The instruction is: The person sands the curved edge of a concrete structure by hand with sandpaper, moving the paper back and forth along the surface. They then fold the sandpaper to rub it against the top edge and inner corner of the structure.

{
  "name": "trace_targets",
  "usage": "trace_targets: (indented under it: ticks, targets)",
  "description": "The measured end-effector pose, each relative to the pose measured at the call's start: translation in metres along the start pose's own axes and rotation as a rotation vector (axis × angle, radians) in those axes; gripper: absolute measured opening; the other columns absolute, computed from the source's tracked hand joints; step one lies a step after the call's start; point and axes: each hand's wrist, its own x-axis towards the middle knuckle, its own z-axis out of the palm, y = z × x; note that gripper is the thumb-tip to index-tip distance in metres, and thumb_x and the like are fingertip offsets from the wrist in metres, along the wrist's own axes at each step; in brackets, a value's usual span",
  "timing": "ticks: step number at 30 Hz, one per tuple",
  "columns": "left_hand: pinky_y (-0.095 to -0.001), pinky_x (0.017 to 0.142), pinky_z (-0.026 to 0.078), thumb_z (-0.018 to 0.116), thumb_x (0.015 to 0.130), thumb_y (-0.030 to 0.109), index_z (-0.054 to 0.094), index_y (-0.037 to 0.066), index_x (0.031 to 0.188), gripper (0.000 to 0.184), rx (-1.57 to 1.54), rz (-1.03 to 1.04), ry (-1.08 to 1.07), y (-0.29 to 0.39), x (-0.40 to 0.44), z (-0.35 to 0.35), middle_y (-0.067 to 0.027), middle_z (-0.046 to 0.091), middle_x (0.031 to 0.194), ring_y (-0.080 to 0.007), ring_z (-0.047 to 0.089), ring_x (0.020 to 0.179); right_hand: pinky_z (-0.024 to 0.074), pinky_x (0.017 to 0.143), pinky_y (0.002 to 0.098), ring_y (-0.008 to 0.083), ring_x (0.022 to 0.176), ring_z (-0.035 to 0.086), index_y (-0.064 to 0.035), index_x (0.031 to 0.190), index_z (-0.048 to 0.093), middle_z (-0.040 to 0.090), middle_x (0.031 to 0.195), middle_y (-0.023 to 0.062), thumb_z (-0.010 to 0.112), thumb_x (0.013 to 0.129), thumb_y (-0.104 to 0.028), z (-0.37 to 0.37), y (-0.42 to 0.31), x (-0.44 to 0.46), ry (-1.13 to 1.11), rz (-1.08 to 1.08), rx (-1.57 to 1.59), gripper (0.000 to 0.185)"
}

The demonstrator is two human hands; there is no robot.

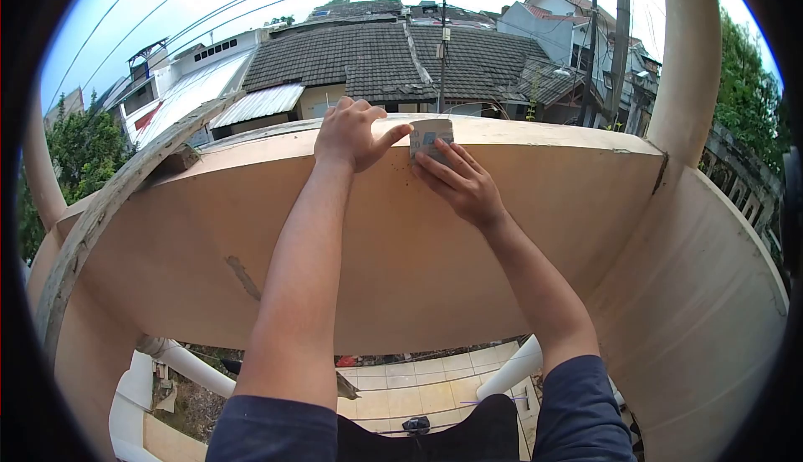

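Note:
My right hand presses a small sheet of sandpaper against the top edge of the peach-painted wall. Its fingers lie over the lower part of the sheet, and the grey-beige backing with pale blue print shows above them. Left of it, my left hand rests on the wall's ledge. The left fingers bend over the top, while the thumb points right, close to the sheet's left edge. Nothing shows in the left hand, though its fingertips are partly hidden. Small dark specks dot the wall below the sheet.
A weathered curved strip runs along the left side and meets the ledge. A round column rises at the right. Far below lies a tiled floor with white pipes. Tiled roofs and overhead wires stand beyond the wall.

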Motion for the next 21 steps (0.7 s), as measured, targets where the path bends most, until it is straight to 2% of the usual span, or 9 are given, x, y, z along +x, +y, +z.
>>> trace_targets:
  ticks: [4,9,12,14,15,17,18,19,21]
  targets:
    - [-0.0461,0.109,0.048,0.062,0.093,0.078,0.081,0.013,0.116,0.071,0.046,0.049,0.056,0.001,-0.003,0.0,-0.0093,0.075,0.118,-0.0283,0.062,0.122,0.0502,0.121,0.0454,0.0255,0.147,0.055,-0.0247,0.133,0.075,0.062,0.153,-0.0082,0.065,0.099,-0.02,0.001,-0.008,-0.01,-0.026,-0.052,0.044,0.036]
    - [-0.0457,0.109,0.047,0.069,0.088,0.077,0.081,0.014,0.112,0.069,0.049,0.091,0.026,0.002,-0.003,-0.002,-0.0072,0.076,0.116,-0.0276,0.062,0.121,0.0488,0.122,0.0454,0.0254,0.148,0.054,-0.0247,0.131,0.075,0.063,0.151,-0.0091,0.065,0.099,-0.02,0.003,-0.011,-0.015,-0.058,-0.038,0.038,0.034]
    - [-0.0461,0.11,0.046,0.074,0.085,0.075,0.081,0.013,0.11,0.068,0.039,0.107,0.045,0.002,-0.005,-0.003,-0.0056,0.076,0.116,-0.0271,0.062,0.121,0.0506,0.119,0.0449,0.0257,0.142,0.058,-0.0208,0.131,0.075,0.068,0.145,-0.0043,0.067,0.099,-0.022,-0.001,-0.022,-0.004,-0.006,-0.034,0.013,0.032]
    - [-0.0465,0.11,0.046,0.076,0.083,0.074,0.081,0.013,0.109,0.067,0.022,0.12,0.069,0.001,-0.004,-0.003,-0.0049,0.076,0.115,-0.0269,0.062,0.121,0.0552,0.108,0.0435,0.026,0.124,0.067,-0.0143,0.13,0.073,0.075,0.128,0.0028,0.069,0.096,-0.019,-0.018,-0.043,0.025,0.107,0.197,0.145,0.034]
    - [-0.0466,0.11,0.046,0.077,0.083,0.072,0.081,0.013,0.108,0.064,0.04,0.117,0.099,0.0,-0.004,-0.003,-0.0045,0.076,0.114,-0.0266,0.062,0.121,0.0552,0.108,0.0435,0.026,0.124,0.067,-0.0143,0.13,0.073,0.075,0.128,0.0028,0.069,0.096,-0.019,-0.016,-0.047,0.033,0.101,0.204,0.145,0.034]
    - [-0.0468,0.109,0.046,0.078,0.083,0.07,0.081,0.013,0.108,0.062,0.054,0.127,0.113,0.002,-0.008,-0.002,-0.0042,0.076,0.114,-0.0263,0.062,0.121,0.056,0.095,0.0442,0.0269,0.104,0.069,-0.0092,0.128,0.071,0.075,0.109,0.0069,0.067,0.092,-0.014,-0.005,-0.046,0.053,0.096,0.436,0.255,0.037]
    - [-0.0454,0.11,0.046,0.076,0.083,0.074,0.082,0.014,0.109,0.065,0.065,0.1,0.086,0.003,-0.007,-0.004,-0.0029,0.075,0.115,-0.0243,0.061,0.122,0.0542,0.091,0.0458,0.028,0.097,0.067,-0.0077,0.129,0.066,0.071,0.102,0.0071,0.064,0.09,-0.009,-0.001,-0.045,0.064,0.187,0.464,0.254,0.04]
    - [-0.044,0.111,0.046,0.073,0.083,0.079,0.082,0.016,0.109,0.069,0.077,0.078,0.06,0.003,-0.005,-0.005,-0.0016,0.074,0.117,-0.0222,0.06,0.123,0.0542,0.091,0.0458,0.028,0.097,0.067,-0.0077,0.129,0.066,0.071,0.102,0.0071,0.064,0.09,-0.009,0.005,-0.045,0.071,0.193,0.479,0.245,0.04]
    - [-0.0439,0.109,0.047,0.075,0.084,0.072,0.082,0.016,0.107,0.061,0.08,0.114,0.099,0.003,-0.005,-0.003,-0.0013,0.074,0.116,-0.0223,0.061,0.121,0.0528,0.092,0.0462,0.0302,0.097,0.067,-0.0061,0.13,0.061,0.071,0.106,0.0085,0.063,0.089,-0.007,0.011,-0.041,0.084,0.311,0.601,0.357,0.041]
